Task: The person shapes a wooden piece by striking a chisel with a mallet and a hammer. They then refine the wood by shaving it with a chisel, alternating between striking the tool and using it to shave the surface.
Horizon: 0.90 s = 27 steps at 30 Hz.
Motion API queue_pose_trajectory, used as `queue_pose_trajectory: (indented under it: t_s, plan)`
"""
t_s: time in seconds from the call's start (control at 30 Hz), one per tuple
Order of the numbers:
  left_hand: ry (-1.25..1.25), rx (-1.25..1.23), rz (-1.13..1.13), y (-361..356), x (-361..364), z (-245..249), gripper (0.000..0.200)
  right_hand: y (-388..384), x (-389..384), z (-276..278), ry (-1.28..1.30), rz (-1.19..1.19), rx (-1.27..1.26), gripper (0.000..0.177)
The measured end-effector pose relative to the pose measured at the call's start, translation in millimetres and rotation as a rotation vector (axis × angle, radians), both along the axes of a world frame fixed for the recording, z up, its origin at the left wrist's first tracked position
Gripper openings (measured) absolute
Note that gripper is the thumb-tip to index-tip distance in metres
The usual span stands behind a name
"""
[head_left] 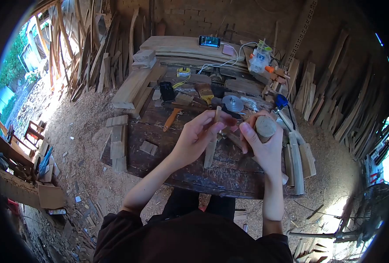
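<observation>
Both forearms reach out over the dark workbench (181, 173), wrists angled toward each other. The left hand (196, 139) pinches a thin wooden strip (210, 153) between thumb and fingertips, holding it nearly upright above the bench's middle. The right hand (266, 149) is wrapped around a round wooden block (265, 126), just beside the strip.

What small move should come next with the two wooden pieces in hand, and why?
Probably bring the strip across to the block: the left hand pinches the strip upright, the right hand grips the block, and the pieces sit close but apart.
</observation>
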<state>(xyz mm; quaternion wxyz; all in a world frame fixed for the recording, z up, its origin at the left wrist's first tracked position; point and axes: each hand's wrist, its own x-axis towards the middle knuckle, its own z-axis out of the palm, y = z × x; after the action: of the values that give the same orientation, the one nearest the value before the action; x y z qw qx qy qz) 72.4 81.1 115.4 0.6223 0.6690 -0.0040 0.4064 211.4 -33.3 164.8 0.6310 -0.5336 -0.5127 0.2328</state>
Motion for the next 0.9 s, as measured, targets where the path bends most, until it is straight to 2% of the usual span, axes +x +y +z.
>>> queue_pose_trajectory:
  t_s: [0.07,0.2,0.27,0.3,0.43,0.53,0.6,0.63,0.73,0.8,0.83,0.9]
  plan:
    - [0.049,0.165,0.132,3,-1,0,0.027,4,5,-7,0.067,0.059,0.075,0.022]
    - [0.021,0.152,0.186,-4,-9,12,0.032,6,8,-12,0.132,0.088,0.073,0.021]
    - [-0.031,0.088,0.234,-4,-12,17,0.036,7,10,-15,0.061,0.112,0.01,0.017]
    - [0.027,0.097,0.268,-6,-16,23,0.034,8,10,-18,0.065,0.111,0.009,0.017]
    - [0.03,0.233,0.272,2,-11,19,0.034,12,9,-22,0.068,0.12,-0.013,0.017]
    - [0.008,0.179,0.261,-4,-9,22,0.027,14,6,-23,0.045,0.108,-0.032,0.017]
    - [-0.077,0.075,0.152,-6,-7,21,0.015,16,7,-24,0.036,0.11,-0.039,0.016]
    - [-0.076,0.074,0.152,-6,-7,21,0.015,17,8,-27,0.051,0.115,-0.043,0.016]
    - [-0.004,0.167,0.184,-3,-9,20,0.01,21,10,-36,0.071,0.125,-0.056,0.017]
    - [-0.042,0.316,0.349,-3,-8,21,0.013,21,11,-37,0.074,0.127,-0.063,0.018]
    - [-0.04,0.316,0.349,-2,-10,23,0.013,21,12,-37,0.078,0.124,-0.063,0.018]
    - [-0.002,0.522,0.517,0,-13,26,0.013,22,12,-37,0.085,0.12,-0.063,0.019]
